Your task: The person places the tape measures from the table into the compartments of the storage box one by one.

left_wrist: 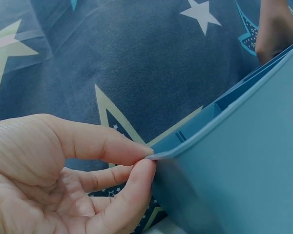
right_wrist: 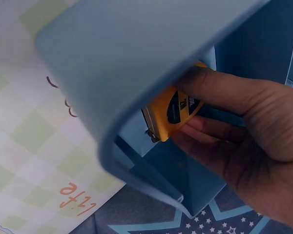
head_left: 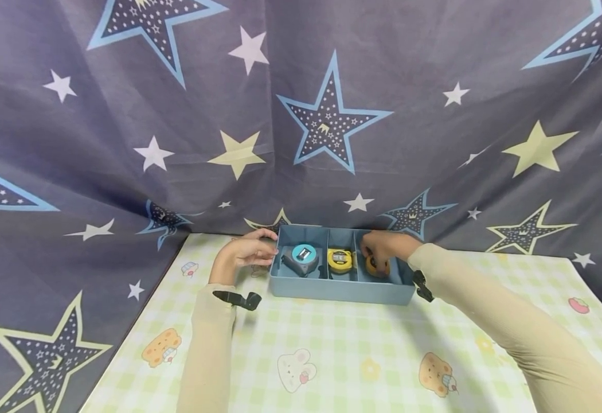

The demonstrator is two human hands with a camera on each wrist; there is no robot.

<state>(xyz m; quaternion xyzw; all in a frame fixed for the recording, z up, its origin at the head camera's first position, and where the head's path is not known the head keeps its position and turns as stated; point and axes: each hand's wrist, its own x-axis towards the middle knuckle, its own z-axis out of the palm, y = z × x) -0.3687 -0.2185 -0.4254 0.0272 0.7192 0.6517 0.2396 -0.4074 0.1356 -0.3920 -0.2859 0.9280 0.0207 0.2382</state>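
A blue-grey box with three compartments stands near the back of the table. My left hand pinches the rim at its left end between thumb and fingers, as the left wrist view shows close up. Inside the right compartment, my right hand grips an orange-yellow tape measure, thumb on one side and fingers on the other. A yellow tape measure lies in the middle compartment. The left compartment holds a grey tape measure with a turquoise face.
The table wears a green-and-white checked cloth with cartoon prints. Right behind the box hangs a dark curtain patterned with stars. Two thin dividers split the box's inside.
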